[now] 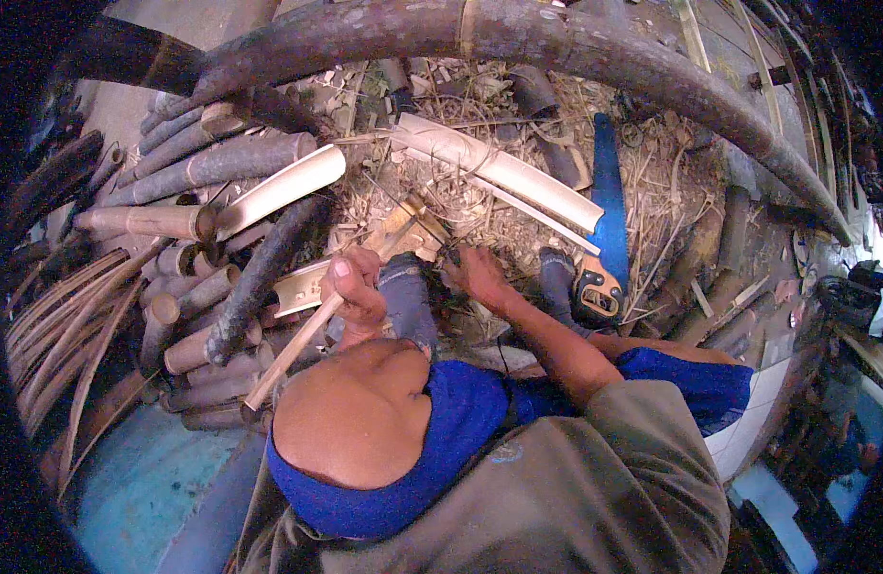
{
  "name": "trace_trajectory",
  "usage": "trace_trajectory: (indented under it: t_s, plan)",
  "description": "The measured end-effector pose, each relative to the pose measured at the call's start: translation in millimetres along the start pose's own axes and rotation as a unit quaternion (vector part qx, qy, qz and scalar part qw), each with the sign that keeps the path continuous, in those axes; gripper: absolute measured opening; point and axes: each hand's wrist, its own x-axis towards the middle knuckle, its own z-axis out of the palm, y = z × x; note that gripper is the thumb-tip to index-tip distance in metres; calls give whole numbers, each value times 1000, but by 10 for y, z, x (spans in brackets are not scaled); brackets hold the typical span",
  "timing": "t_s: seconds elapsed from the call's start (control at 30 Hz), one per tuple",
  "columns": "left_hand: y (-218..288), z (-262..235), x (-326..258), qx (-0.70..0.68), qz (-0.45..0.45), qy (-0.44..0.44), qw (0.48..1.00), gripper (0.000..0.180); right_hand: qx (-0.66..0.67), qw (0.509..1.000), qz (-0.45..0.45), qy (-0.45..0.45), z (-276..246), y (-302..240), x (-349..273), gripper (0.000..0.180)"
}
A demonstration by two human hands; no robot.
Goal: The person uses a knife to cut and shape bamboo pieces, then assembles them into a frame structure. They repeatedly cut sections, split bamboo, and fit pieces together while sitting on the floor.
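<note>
My left hand is closed round a pale split bamboo strip, whose near end slants down to the left past my bent knee. A short way to the right, my right hand is closed, fingers curled, on a dark tool with a thin blade. The blade points away to the left; its handle is mostly hidden in my fingers. Under the blade, between and beyond my hands, lies a yellowish wooden block. My dark-socked feet stand on either side of my right hand.
A handsaw with a blue blade lies right of split bamboo halves. Cut bamboo lengths pile up at left, near long thin strips. A thick bamboo pole arches across the far side. Shavings cover the ground.
</note>
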Motion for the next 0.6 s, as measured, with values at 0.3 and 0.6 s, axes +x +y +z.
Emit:
trace_trajectory:
  t_s: [0.3,0.6]
  plan:
    - [27,35,-18,55,-19,22,998,47,-11,1000,-20,16,61,41,-36,42]
    - [-246,70,-56,210,-76,0,975,51,1,997,32,-63,-57,94,-113,45]
